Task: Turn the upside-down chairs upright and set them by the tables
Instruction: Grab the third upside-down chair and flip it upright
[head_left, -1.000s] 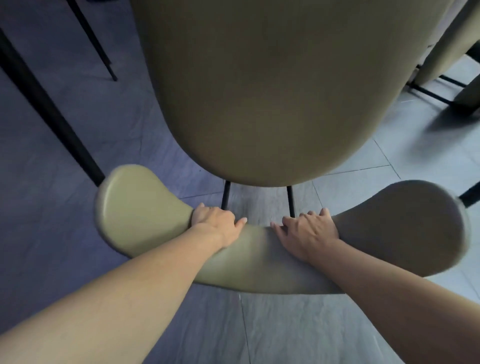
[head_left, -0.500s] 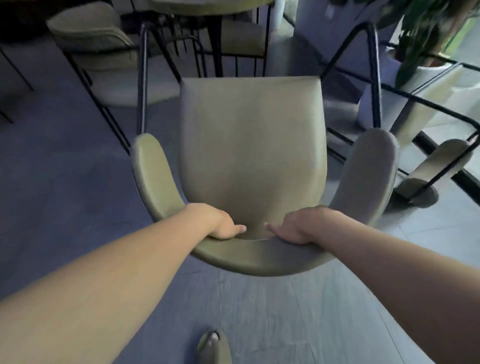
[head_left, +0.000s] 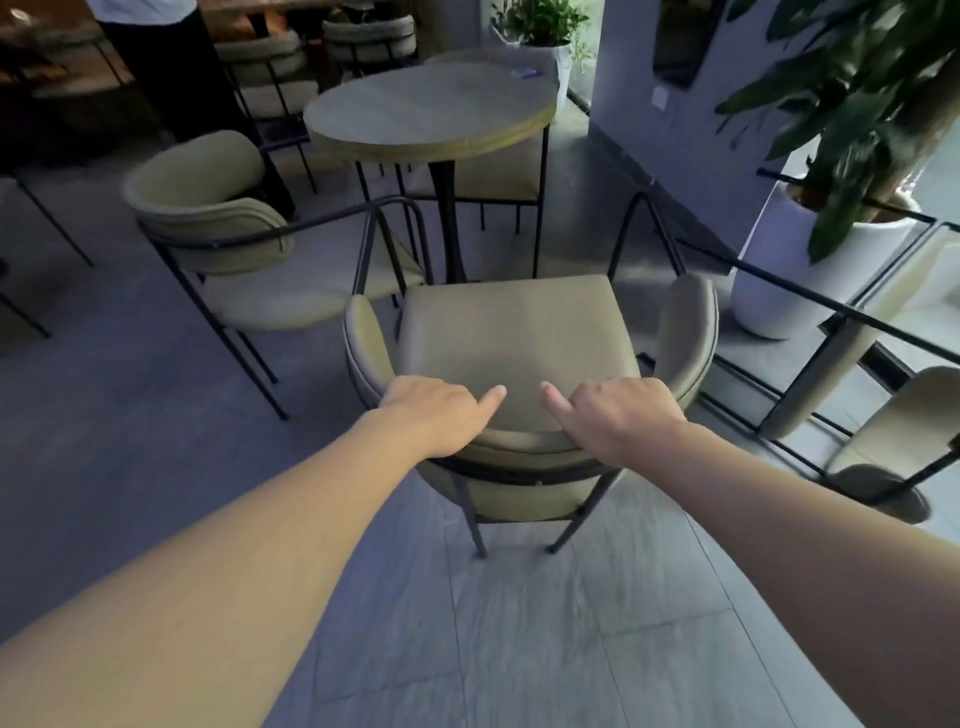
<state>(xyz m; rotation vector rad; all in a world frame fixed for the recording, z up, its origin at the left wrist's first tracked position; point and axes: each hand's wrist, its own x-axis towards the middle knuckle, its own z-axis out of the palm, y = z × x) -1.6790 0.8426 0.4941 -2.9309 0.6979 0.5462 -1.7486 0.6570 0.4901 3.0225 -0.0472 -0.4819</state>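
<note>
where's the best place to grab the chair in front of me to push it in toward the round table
Take the chair by the curved top of its backrest, from behind, one grip either side of centre, where the left hand and right hand sit now. The chair is upright, its seat faces the round table, and the padded rim is nearest you.

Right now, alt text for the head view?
Both hands, left hand and right hand, rest on the curved backrest of an upright olive padded chair facing a round wooden table; another chair lies overturned at right.
</note>
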